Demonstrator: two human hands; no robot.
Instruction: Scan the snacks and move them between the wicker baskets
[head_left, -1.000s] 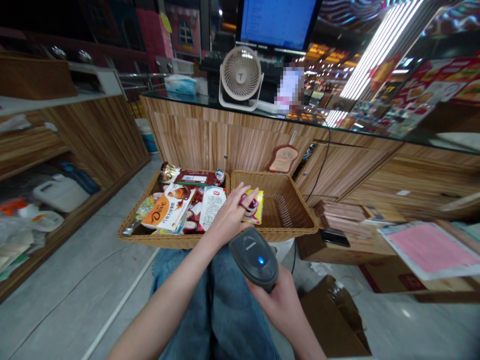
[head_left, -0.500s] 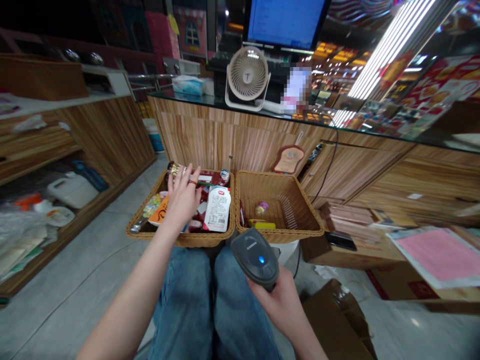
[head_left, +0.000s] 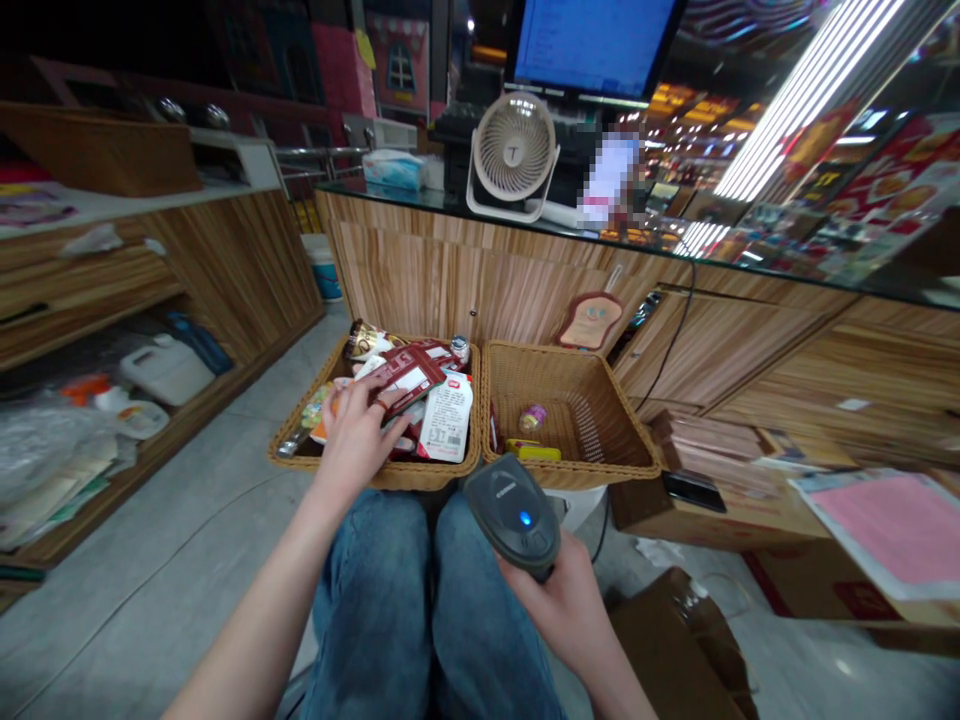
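Note:
My left hand [head_left: 356, 438] is closed on the edge of a dark red packet [head_left: 411, 368] with a white label, tilted up over the left wicker basket [head_left: 405, 477]. Several snacks fill that basket, among them a white printed pack [head_left: 448, 412], a small capped jar [head_left: 460, 348] and a gold-and-brown package [head_left: 366, 340]. In my right hand [head_left: 561, 590] is a dark grey barcode scanner [head_left: 511, 508] with a blue light glowing on top, held above my right knee. The right wicker basket [head_left: 574, 370] contains a small purple-and-yellow item [head_left: 533, 417] and a yellow pack [head_left: 538, 453].
Behind the baskets stands a wooden counter [head_left: 409, 260] carrying a fan [head_left: 515, 150], a monitor [head_left: 592, 45] and a tissue pack [head_left: 394, 170]. Cardboard boxes [head_left: 795, 570] and a phone [head_left: 694, 490] lie to the right, near a brown paper bag [head_left: 675, 640]. Open shelving [head_left: 247, 255] flanks the left.
My left hand has drawn back toward me and lifted one dark red packet into a tilt. The scanner stays in my right hand. The view has shifted slightly left.

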